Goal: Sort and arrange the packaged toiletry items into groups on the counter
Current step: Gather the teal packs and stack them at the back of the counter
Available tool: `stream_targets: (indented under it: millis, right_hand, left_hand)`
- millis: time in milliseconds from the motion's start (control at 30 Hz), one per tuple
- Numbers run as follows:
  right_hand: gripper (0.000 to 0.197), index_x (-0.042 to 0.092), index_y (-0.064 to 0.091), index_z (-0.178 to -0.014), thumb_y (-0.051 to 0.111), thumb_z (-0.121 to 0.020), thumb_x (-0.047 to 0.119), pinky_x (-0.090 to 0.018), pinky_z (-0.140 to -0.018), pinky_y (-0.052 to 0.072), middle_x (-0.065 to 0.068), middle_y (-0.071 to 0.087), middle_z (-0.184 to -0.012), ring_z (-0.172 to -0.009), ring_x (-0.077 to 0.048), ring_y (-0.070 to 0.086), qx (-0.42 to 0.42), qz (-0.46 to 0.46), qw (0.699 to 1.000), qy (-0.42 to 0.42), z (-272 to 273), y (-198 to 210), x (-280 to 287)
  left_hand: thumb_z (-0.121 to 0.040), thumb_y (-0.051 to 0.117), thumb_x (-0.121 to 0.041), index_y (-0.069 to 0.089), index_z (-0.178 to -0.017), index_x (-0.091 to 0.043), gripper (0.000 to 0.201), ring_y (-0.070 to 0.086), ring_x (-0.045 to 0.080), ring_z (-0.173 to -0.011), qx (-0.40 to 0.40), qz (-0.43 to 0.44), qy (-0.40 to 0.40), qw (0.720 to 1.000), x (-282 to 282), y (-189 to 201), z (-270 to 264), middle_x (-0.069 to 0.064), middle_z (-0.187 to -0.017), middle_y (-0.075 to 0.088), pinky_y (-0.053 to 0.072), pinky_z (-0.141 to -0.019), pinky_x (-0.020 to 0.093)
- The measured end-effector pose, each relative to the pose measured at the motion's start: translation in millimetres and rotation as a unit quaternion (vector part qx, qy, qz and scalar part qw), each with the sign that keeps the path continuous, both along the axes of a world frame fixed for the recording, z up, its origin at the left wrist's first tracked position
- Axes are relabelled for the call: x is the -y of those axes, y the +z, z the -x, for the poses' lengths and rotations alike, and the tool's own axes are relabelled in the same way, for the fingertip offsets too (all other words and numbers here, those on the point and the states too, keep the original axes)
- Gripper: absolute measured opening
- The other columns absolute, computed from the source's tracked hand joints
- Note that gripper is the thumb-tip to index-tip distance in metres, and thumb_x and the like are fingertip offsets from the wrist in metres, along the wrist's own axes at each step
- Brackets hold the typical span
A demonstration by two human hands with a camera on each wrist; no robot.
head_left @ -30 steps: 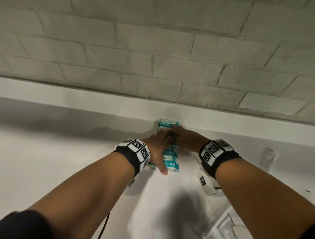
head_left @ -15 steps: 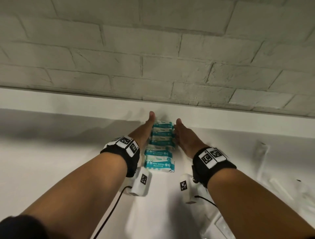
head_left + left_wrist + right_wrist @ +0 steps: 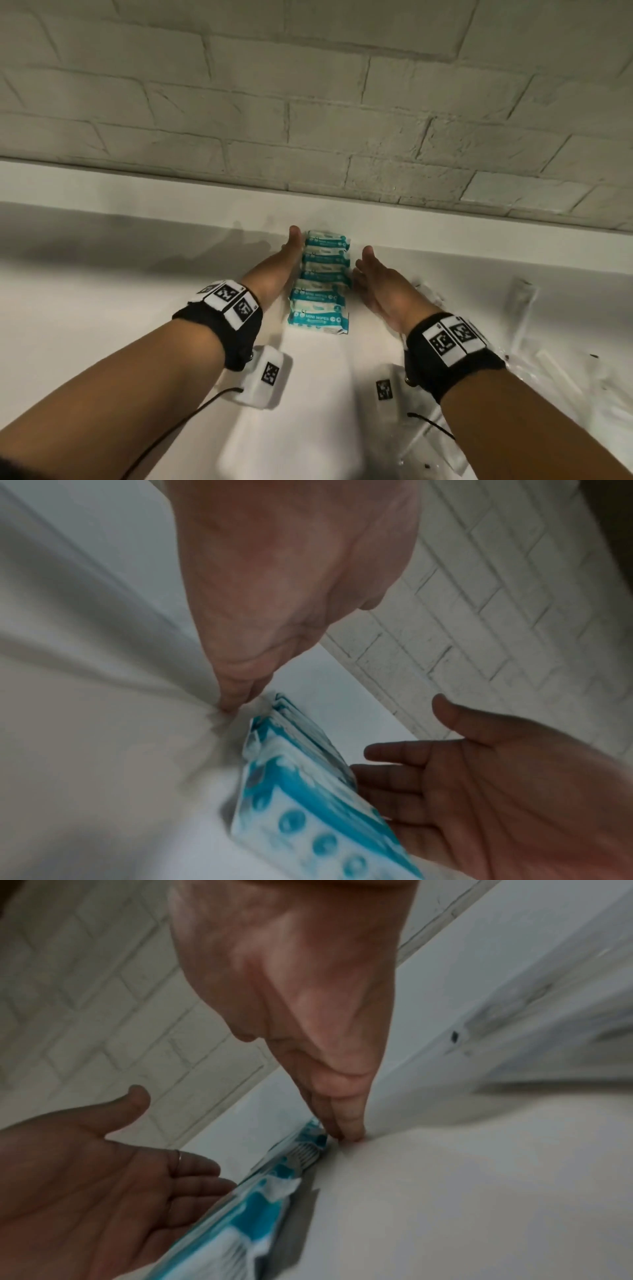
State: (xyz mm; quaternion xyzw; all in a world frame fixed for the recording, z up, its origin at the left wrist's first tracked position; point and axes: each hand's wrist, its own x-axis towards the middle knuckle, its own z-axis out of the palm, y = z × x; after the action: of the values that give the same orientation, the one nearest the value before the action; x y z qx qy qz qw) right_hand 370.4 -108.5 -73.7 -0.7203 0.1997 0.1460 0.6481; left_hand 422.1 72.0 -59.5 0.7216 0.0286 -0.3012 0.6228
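Several wipes packs (image 3: 320, 284) lie overlapped in one row on the counter (image 3: 102, 308), running from near me back to the ledge under the brick wall (image 3: 308, 102). I see my left hand (image 3: 274, 274) flat along the row's left edge and my right hand (image 3: 380, 287) just beside its right edge; fingers straight on both, nothing gripped, hands apart with the row between. Risk, as I judge it: packs look like slick soft film pouches, teal and white, shingled on each other, so an uneven squeeze from one side could skew the row or slide a top pack off. Counter is smooth and white, little friction. Clear wrapped items (image 3: 524, 308) lie to the right, still unsorted.
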Motion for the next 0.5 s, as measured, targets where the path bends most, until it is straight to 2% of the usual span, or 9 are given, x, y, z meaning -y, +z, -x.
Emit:
stream_targets:
  millis: [33,67,133,167,233,333,400,433,500]
  right_hand:
    - [0.067,0.02,0.047,-0.139,0.024,-0.095,0.065,-0.036,-0.119,0.023,0.003,0.048,-0.144,-0.135,-0.015,0.043,0.002,-0.004,1.0,0.015,6,-2,-1]
    - [0.061,0.028,0.055,-0.129,0.024,-0.093,0.067,-0.036,-0.119,0.022,0.007,0.054,-0.137,-0.131,-0.011,0.046,0.005,0.003,0.999,0.032,11,-5,-3]
    - [0.053,0.039,0.061,-0.104,0.025,-0.086,0.074,-0.038,-0.119,0.023,0.01,0.061,-0.127,-0.124,-0.009,0.051,0.016,0.021,0.998,0.063,17,-4,-12]
    - [0.053,0.04,0.062,-0.1,0.025,-0.086,0.074,-0.038,-0.118,0.025,0.008,0.063,-0.126,-0.122,-0.01,0.053,0.023,0.021,0.997,0.068,19,-3,-16]
    - [0.05,0.037,0.062,-0.097,0.022,-0.093,0.067,-0.036,-0.116,0.029,0.006,0.065,-0.12,-0.115,-0.011,0.057,0.032,0.019,0.997,0.068,20,-4,-19]
    - [0.051,0.034,0.063,-0.093,0.022,-0.095,0.064,-0.034,-0.114,0.031,0.006,0.065,-0.113,-0.11,-0.011,0.058,0.036,0.02,0.997,0.07,23,0,-19]
    - [0.049,0.031,0.062,-0.093,0.025,-0.096,0.062,-0.033,-0.114,0.03,0.004,0.065,-0.117,-0.109,-0.011,0.058,0.032,0.016,0.997,0.061,28,6,-17]
    - [0.043,0.03,0.062,-0.097,0.029,-0.097,0.058,-0.033,-0.114,0.031,0.002,0.065,-0.122,-0.111,-0.012,0.058,0.036,-0.002,0.997,0.067,32,9,-16]
    - [0.027,0.026,0.057,-0.119,0.05,-0.097,0.041,-0.033,-0.109,0.039,0.0,0.061,-0.128,-0.116,-0.014,0.058,0.059,-0.004,0.989,0.137,40,13,-16]
  left_hand:
    - [-0.085,0.015,-0.078,0.04,-0.139,-0.022,0.081,0.048,0.017,-0.13,0.0,0.016,0.007,1.0,-2,-3,5,-0.002,-0.141,0.047,0.027,-0.117,0.036]
    - [-0.083,0.017,-0.079,0.043,-0.135,-0.031,0.076,0.051,0.016,-0.128,0.005,0.031,0.003,0.999,-3,-6,12,-0.007,-0.137,0.048,0.028,-0.116,0.035]
    - [-0.065,0.028,-0.092,0.062,-0.118,-0.036,0.085,0.062,0.018,-0.116,0.007,0.069,-0.024,0.997,-1,-9,21,-0.001,-0.126,0.065,0.036,-0.112,0.041]
    - [-0.055,0.034,-0.096,0.064,-0.117,-0.033,0.093,0.066,0.021,-0.112,0.002,0.084,-0.025,0.996,1,-14,21,0.003,-0.121,0.069,0.04,-0.108,0.045]
    - [-0.048,0.041,-0.096,0.065,-0.119,-0.031,0.099,0.067,0.028,-0.108,-0.007,0.102,-0.022,0.995,6,-23,17,0.009,-0.117,0.07,0.045,-0.103,0.051]
    - [-0.058,0.035,-0.091,0.063,-0.121,-0.03,0.092,0.068,0.03,-0.107,-0.011,0.097,-0.013,0.995,10,-16,23,0.011,-0.117,0.07,0.046,-0.101,0.053]
    - [-0.063,0.03,-0.09,0.062,-0.122,-0.032,0.089,0.067,0.028,-0.109,-0.011,0.101,-0.018,0.995,8,-15,24,0.009,-0.119,0.069,0.044,-0.104,0.052]
    - [-0.066,0.026,-0.09,0.063,-0.121,-0.032,0.087,0.067,0.025,-0.11,-0.012,0.095,-0.017,0.995,6,-13,25,0.008,-0.119,0.069,0.043,-0.105,0.05]
    - [-0.077,0.017,-0.084,0.065,-0.111,-0.032,0.079,0.067,0.02,-0.107,-0.003,0.081,-0.001,0.997,2,-12,26,0.004,-0.113,0.071,0.042,-0.106,0.042]
